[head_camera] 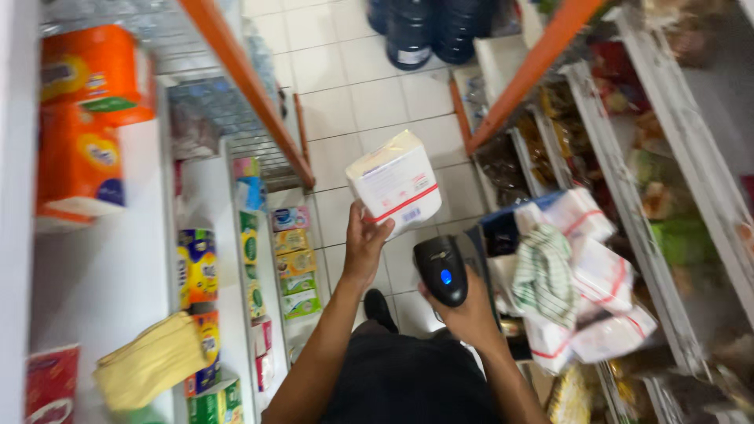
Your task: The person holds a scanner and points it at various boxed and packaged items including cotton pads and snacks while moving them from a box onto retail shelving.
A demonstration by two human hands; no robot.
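My left hand [364, 239] holds up a white soft pack [395, 182] with a red stripe, its underside turned toward me. My right hand [469, 312] grips a black handheld scanner [442, 270] with a blue light, just below and right of the pack. The scanner's head points up at the pack. Both forearms reach out over my dark clothing.
White shelves on the left carry orange packs [82, 118], yellow cloths [149, 361] and small colourful boxes [294, 259]. A stack of similar white packs with a striped cloth [577, 275] sits at right. Snack shelves line the right side. Dark water jugs [428, 27] stand on the tiled floor ahead.
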